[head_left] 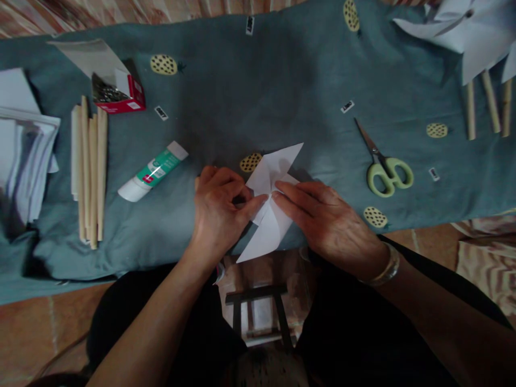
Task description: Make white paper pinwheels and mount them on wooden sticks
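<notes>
A white paper pinwheel [268,234] lies near the table's front edge, its corners folded in toward the centre. My left hand [220,207] pinches it from the left, with the thumb pressed at the middle and the other fingers curled. From the right, my right hand [322,215] presses its fingertips onto the folded tips at the centre, and its palm covers the right part of the paper. Whether a pin sits at the centre cannot be made out under the fingers.
On the left are a glue stick [153,172], several wooden sticks [93,177], an opened red box of metal pins [121,97] and stacked white paper [32,156]. Green-handled scissors [382,164] lie to the right. Finished pinwheels on sticks [484,48] rest at the far right. A patterned green cloth [242,91] covers the table.
</notes>
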A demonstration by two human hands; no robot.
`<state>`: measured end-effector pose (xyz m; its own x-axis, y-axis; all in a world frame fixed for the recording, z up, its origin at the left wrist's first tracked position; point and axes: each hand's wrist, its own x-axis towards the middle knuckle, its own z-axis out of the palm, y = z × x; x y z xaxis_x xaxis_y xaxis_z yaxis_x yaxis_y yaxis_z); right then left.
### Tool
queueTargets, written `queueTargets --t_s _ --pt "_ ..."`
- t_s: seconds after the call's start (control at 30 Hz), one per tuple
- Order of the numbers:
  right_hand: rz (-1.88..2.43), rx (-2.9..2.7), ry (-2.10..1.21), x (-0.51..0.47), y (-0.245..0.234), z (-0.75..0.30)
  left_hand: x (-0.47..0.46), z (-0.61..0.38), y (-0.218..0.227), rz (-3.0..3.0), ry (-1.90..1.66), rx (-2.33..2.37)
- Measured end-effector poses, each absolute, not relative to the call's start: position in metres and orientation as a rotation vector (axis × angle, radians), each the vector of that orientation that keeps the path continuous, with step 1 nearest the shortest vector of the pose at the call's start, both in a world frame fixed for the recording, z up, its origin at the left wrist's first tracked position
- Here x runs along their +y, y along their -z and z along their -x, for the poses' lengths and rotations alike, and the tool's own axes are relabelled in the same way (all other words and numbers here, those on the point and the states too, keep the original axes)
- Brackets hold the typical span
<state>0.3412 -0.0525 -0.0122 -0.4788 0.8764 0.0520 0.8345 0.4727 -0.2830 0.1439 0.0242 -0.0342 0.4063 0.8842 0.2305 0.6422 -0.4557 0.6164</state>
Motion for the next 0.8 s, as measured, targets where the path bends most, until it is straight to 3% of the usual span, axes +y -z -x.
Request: queueTargets --t_s 0.8 --pt "1.572 -2.534 -0.295 -0.049 0.005 -0.331 0.025 -0.143 0.032 -2.214 -0.717 1.296"
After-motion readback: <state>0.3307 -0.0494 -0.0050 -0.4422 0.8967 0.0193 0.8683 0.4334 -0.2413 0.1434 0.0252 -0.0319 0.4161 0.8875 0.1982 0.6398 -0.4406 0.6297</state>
